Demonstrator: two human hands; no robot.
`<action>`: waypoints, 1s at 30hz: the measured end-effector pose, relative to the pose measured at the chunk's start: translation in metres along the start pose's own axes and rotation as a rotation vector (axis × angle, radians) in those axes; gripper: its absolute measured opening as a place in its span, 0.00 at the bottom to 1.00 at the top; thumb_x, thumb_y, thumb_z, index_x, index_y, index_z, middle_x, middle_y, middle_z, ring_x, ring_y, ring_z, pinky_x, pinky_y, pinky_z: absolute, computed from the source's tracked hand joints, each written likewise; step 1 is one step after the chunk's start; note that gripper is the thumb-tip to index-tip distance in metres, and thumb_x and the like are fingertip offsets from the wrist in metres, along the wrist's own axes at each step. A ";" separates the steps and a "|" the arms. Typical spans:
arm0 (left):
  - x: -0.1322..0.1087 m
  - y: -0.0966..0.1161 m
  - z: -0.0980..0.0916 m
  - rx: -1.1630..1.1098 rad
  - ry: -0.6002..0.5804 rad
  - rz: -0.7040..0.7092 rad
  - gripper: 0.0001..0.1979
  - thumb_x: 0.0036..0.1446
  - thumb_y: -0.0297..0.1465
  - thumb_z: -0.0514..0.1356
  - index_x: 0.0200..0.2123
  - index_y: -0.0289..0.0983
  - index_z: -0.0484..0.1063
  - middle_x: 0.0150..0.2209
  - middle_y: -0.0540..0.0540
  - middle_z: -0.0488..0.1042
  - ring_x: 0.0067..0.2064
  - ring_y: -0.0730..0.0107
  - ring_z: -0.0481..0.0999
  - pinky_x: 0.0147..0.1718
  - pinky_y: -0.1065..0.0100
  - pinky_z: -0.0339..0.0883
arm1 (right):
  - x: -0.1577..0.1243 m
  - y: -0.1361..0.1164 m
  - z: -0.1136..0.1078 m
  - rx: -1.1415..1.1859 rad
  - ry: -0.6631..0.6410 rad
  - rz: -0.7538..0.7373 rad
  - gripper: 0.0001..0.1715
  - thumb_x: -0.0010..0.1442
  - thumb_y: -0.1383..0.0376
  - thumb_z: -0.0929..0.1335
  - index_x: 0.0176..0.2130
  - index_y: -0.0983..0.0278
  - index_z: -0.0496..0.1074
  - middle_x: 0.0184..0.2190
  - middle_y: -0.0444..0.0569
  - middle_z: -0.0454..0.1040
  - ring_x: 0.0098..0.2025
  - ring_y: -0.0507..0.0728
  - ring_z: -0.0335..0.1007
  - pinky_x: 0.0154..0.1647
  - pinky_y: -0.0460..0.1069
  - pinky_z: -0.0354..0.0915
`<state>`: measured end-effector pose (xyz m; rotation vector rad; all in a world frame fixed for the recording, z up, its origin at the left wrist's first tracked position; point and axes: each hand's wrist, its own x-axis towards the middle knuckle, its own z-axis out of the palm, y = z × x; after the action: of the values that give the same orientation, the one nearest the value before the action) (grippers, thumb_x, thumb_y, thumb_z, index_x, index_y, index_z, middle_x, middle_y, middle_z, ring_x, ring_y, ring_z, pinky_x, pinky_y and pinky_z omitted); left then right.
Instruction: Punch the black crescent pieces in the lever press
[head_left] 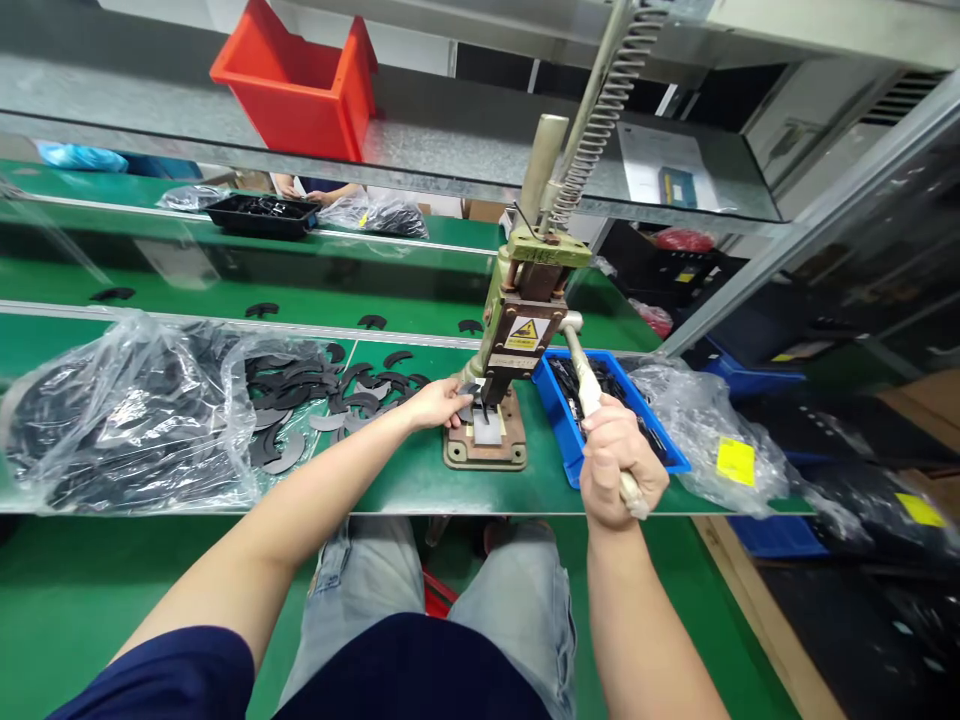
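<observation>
At the centre of the frame, the left hand point(439, 403) rests at the foot of the single hand press point(525, 300), its grip pinching a black flat piece point(469, 391) under the ram, over the base plate point(487, 452). The right hand point(619, 462), at centre right, has its grip wrapped tight round the lever handle point(587, 385), above the near end of one blue bin point(568, 442) just beside the base.

The table point(405, 485) ends just below the base, with a bare green strip between the base and a heap of black crescents point(315, 395). Two clear bags flank the work: a bag at left point(127, 410) and a bag at right point(697, 420). Four loose crescents lie on the far belt point(300, 290). One red bin point(300, 90) sits upper left on a shelf.
</observation>
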<state>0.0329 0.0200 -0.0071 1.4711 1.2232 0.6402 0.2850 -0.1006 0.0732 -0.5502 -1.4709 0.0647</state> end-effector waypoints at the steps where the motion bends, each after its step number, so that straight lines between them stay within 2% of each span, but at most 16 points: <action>1: 0.001 0.001 -0.001 -0.001 -0.014 0.005 0.13 0.68 0.40 0.65 0.40 0.36 0.69 0.22 0.51 0.76 0.21 0.72 0.77 0.21 0.75 0.66 | 0.000 0.000 0.000 -0.001 0.001 0.001 0.17 0.61 0.65 0.70 0.23 0.60 0.64 0.22 0.43 0.67 0.35 0.58 0.73 0.61 0.72 0.70; 5: 0.001 0.004 -0.001 -0.020 -0.058 -0.013 0.11 0.70 0.37 0.63 0.41 0.36 0.68 0.21 0.52 0.75 0.20 0.74 0.76 0.20 0.76 0.67 | 0.000 -0.001 0.001 0.002 0.006 0.003 0.17 0.61 0.65 0.70 0.23 0.60 0.64 0.22 0.43 0.67 0.35 0.58 0.72 0.61 0.72 0.70; 9: 0.002 0.005 -0.001 -0.070 -0.099 -0.064 0.13 0.69 0.39 0.65 0.40 0.37 0.67 0.21 0.52 0.75 0.20 0.75 0.76 0.20 0.77 0.68 | 0.000 -0.002 0.003 0.012 0.026 0.017 0.18 0.61 0.63 0.70 0.23 0.60 0.64 0.22 0.43 0.66 0.34 0.58 0.72 0.61 0.71 0.70; 15: 0.002 0.005 0.001 -0.065 -0.062 -0.096 0.15 0.68 0.41 0.66 0.42 0.36 0.68 0.21 0.51 0.75 0.21 0.73 0.78 0.22 0.76 0.70 | -0.002 -0.001 0.004 0.019 0.058 0.027 0.18 0.61 0.63 0.70 0.22 0.60 0.64 0.21 0.42 0.67 0.34 0.57 0.73 0.60 0.71 0.70; 19: 0.003 0.009 0.002 -0.034 -0.045 -0.178 0.13 0.68 0.39 0.65 0.43 0.37 0.68 0.20 0.51 0.76 0.20 0.72 0.78 0.21 0.77 0.70 | -0.001 0.001 0.005 0.015 0.077 0.028 0.20 0.60 0.62 0.70 0.21 0.60 0.62 0.20 0.41 0.67 0.33 0.57 0.72 0.59 0.71 0.70; 25: 0.007 0.019 0.000 -0.083 -0.117 -0.338 0.08 0.71 0.34 0.62 0.47 0.36 0.70 0.20 0.49 0.76 0.19 0.73 0.76 0.20 0.77 0.69 | -0.002 0.001 0.007 0.033 0.085 0.002 0.20 0.60 0.63 0.70 0.20 0.60 0.62 0.20 0.41 0.67 0.32 0.56 0.71 0.59 0.71 0.69; 28: 0.007 0.016 0.003 -0.150 -0.092 -0.345 0.09 0.71 0.35 0.62 0.48 0.35 0.71 0.21 0.49 0.76 0.20 0.73 0.77 0.20 0.77 0.70 | 0.012 -0.001 0.013 0.054 0.121 -0.030 0.22 0.61 0.63 0.71 0.20 0.61 0.61 0.19 0.40 0.65 0.30 0.56 0.70 0.56 0.69 0.70; 30: 0.005 0.013 0.007 -0.202 -0.076 -0.336 0.11 0.70 0.37 0.63 0.48 0.35 0.71 0.22 0.49 0.76 0.20 0.72 0.78 0.21 0.77 0.71 | 0.039 -0.002 0.017 0.121 0.144 -0.046 0.22 0.61 0.62 0.71 0.21 0.61 0.60 0.19 0.40 0.64 0.29 0.55 0.69 0.51 0.65 0.73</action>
<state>0.0450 0.0237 0.0021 1.0815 1.2698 0.4601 0.2726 -0.0830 0.1098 -0.4141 -1.3292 0.0755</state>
